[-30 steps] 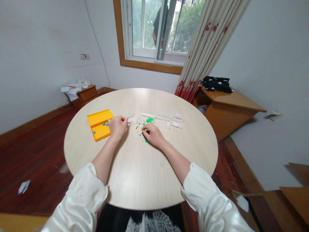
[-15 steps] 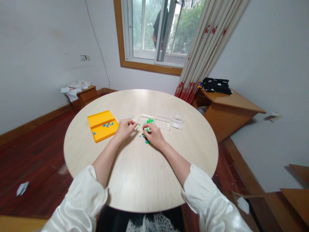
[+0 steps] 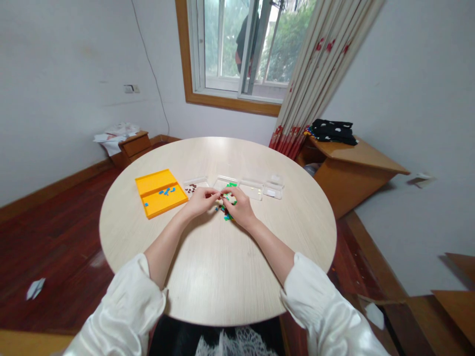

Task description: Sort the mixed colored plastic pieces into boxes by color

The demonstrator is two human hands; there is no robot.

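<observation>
- Round table (image 3: 222, 267) w/ curved edge; lots of room on near side, some more on far side.
- At L, open yellow case (image 3: 159, 207) w/ little blue bits (image 3: 166, 193) inside.
- Next to R, in a row: first clear tray (image 3: 202, 181) w/ brown bits (image 3: 190, 189); mid clear tray (image 3: 219, 183) w/ green bits (image 3: 231, 184); third clear tray (image 3: 247, 188) w/ a few pale bits (image 3: 259, 191); small clear box (image 3: 272, 192) at end.
- Mixed-colour bits (image 3: 227, 216) on near side of mid clear tray, partly under R hand (image 3: 239, 206); can't tell if loose or joined.
- L hand (image 3: 203, 200) near first clear tray, fingers bent, tips almost meeting R hand's; can't tell what's gripped.
- R hand curled over mixed-colour bits; can't tell grip.
</observation>
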